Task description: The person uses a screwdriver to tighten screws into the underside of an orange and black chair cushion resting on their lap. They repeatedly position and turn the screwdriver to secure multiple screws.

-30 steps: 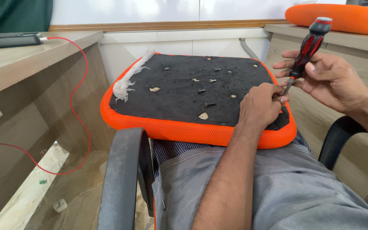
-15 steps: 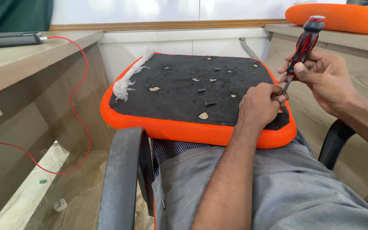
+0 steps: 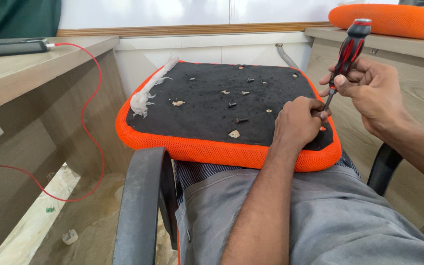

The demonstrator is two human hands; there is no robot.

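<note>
An orange mesh seat cushion (image 3: 207,149) lies upside down on my lap, its black underside (image 3: 212,108) facing up. Several loose screws (image 3: 241,120) and bits of debris are scattered over the black panel. My right hand (image 3: 369,91) grips a red and black screwdriver (image 3: 347,51), nearly upright, tip down at the cushion's right side. My left hand (image 3: 298,122) is closed in a fist around the screwdriver's tip and rests on the black panel; what it pinches is hidden. A strip of white fabric (image 3: 148,93) hangs at the cushion's left edge.
A black chair armrest (image 3: 143,196) rises at front left, another (image 3: 384,167) at right. A red cable (image 3: 92,113) runs from a dark device (image 3: 11,46) on the left wooden desk down to the floor. A second orange cushion (image 3: 388,19) lies on the right desk.
My right hand has tilted the screwdriver more upright and shifted slightly left toward my left hand. The left hand stayed on the cushion.
</note>
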